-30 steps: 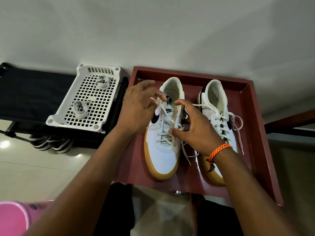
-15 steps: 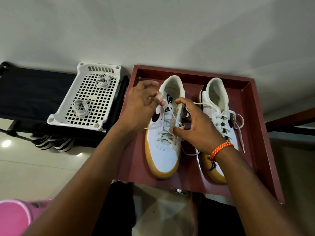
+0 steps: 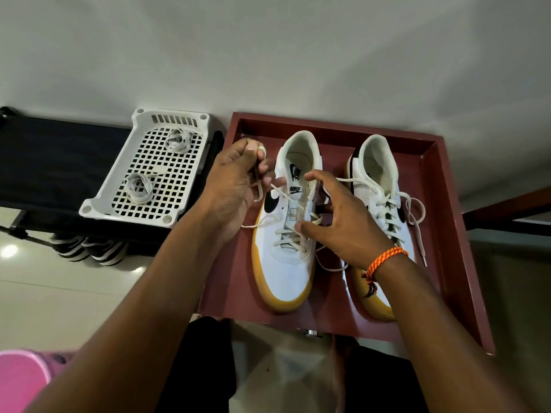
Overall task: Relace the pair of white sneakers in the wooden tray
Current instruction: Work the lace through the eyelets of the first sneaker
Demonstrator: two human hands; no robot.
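White flat lace [image 3: 269,189] is pinched between thumb and fingertips of the left hand [image 3: 235,180], drawn taut toward ten o'clock from the upper eyelets. Right hand [image 3: 343,222] is spread: fingers half open, thumb pressing the crossed laces, grasping nothing that can be confirmed. Under both hands lies the left white leather sneaker with gum sole [image 3: 287,228], partly laced, long axis twelve to six, heel at twelve. Judged next: the lace end goes back toward four o'clock to an open eyelet; the left hand is nearer. Second matching sneaker [image 3: 378,186] sits at three o'clock, laced, ends loose. Both rest in the reddish-brown wooden tray [image 3: 441,234]. White perforated plastic basket [image 3: 125,201] with coiled laces lies at nine o'clock; grey wall behind.
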